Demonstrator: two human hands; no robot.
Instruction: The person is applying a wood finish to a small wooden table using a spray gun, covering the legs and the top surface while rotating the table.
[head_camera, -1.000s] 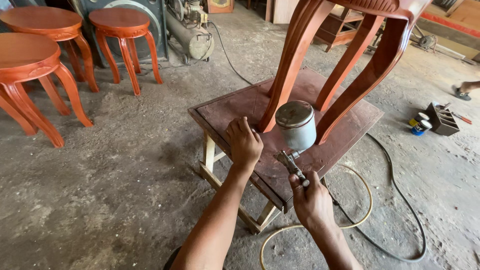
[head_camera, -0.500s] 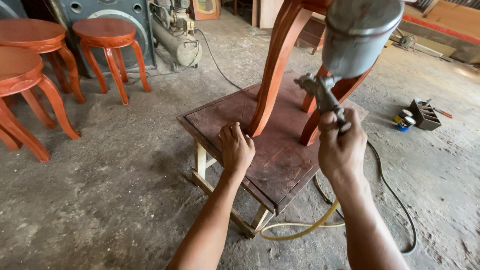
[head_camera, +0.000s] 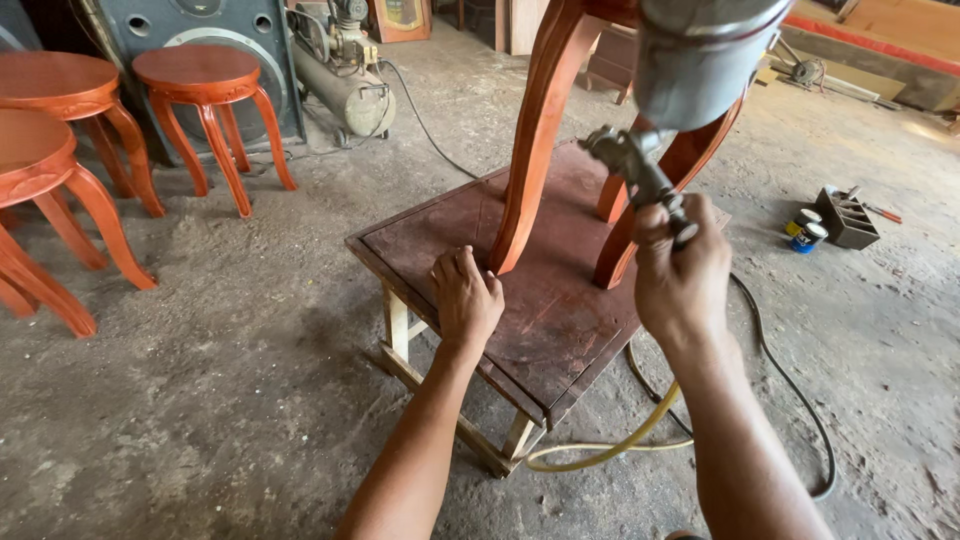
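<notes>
My right hand (head_camera: 682, 268) grips the handle of a metal spray gun (head_camera: 640, 170), raised with its grey cup (head_camera: 700, 55) at the top of the view. My left hand (head_camera: 466, 296) rests flat on the low dark-brown work table (head_camera: 440, 225), fingers touching the foot of an orange-brown stool's curved leg (head_camera: 535, 130). The stool stands on the table; its other legs (head_camera: 630, 225) show behind the gun. Only the legs are visible, the seat is cut off.
Three orange round stools (head_camera: 205, 75) stand on the dusty concrete floor at the left. An air compressor (head_camera: 345, 80) sits behind. A yellow hose (head_camera: 610, 445) and black cable (head_camera: 790, 390) loop under the table. Small tins (head_camera: 805, 230) and a black tray (head_camera: 848, 218) lie at the right.
My right hand lifted the spray gun from the table top up to head height. My left hand stayed on the table near the stool leg. The view drew closer.
</notes>
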